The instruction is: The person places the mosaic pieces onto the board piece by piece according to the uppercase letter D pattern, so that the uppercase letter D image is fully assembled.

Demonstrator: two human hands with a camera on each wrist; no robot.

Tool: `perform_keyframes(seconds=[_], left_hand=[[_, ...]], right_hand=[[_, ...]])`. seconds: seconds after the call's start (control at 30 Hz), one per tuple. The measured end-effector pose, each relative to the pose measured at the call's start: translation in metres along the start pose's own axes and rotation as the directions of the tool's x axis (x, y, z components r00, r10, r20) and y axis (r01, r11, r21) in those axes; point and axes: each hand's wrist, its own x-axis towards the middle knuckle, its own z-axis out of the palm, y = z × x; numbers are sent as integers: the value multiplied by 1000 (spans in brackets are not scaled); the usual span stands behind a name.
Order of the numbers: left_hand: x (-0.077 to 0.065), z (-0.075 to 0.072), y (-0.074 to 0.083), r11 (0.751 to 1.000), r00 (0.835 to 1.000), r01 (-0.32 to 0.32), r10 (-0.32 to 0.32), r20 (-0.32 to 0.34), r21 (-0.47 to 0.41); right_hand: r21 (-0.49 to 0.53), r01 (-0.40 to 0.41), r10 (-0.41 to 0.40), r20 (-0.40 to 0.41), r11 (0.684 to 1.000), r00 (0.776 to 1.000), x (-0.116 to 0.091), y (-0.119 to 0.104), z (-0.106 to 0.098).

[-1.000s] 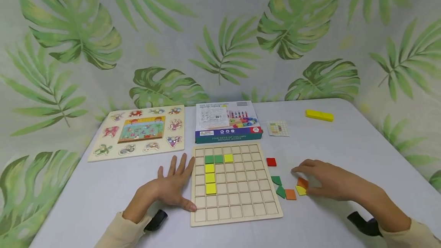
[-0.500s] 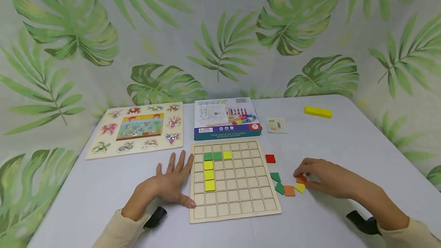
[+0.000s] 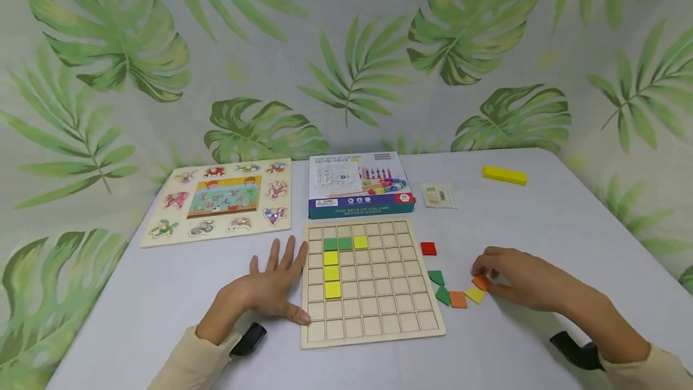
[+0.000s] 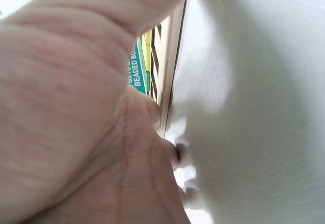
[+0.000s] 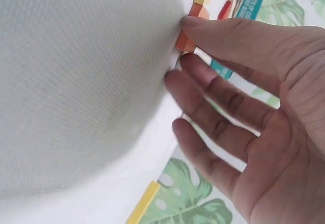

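Note:
My left hand (image 3: 271,294) lies with fingers spread at the left edge of a wooden grid board (image 3: 379,324), thumb and fingertips right at its rim. Two green square tiles (image 3: 338,244) and several yellow square tiles (image 3: 332,273) sit in the board's upper-left cells. To the right of the board, my right hand (image 3: 522,278) pinches an orange tile (image 3: 480,282) between thumb and index finger, low at the tablecloth. In the right wrist view the thumb is on the orange tile (image 5: 186,42), with the other fingers curved below. A yellow tile (image 3: 475,295) lies right beside it.
Near the board's right edge lie an orange square (image 3: 458,300), two green curved-edge tiles (image 3: 435,277) and a red square (image 3: 428,248). Behind stand a bead-set box (image 3: 360,188), a sea-animal puzzle (image 3: 216,203), a pattern card (image 3: 439,195) and a yellow block (image 3: 505,175).
My right hand's index finger has come in toward the thumb, and the fingers have taken hold of the orange tile. The left hand keeps its place at the board; the view shifts slightly.

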Motion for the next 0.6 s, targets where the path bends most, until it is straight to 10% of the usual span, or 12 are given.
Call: perform_keyframes(seconds=[0.6], left_hand=[[0, 0, -2, 1000, 1000, -17, 17, -10, -7]], right_hand=[[-89, 45, -53, -90, 995, 995, 34, -30, -15]])
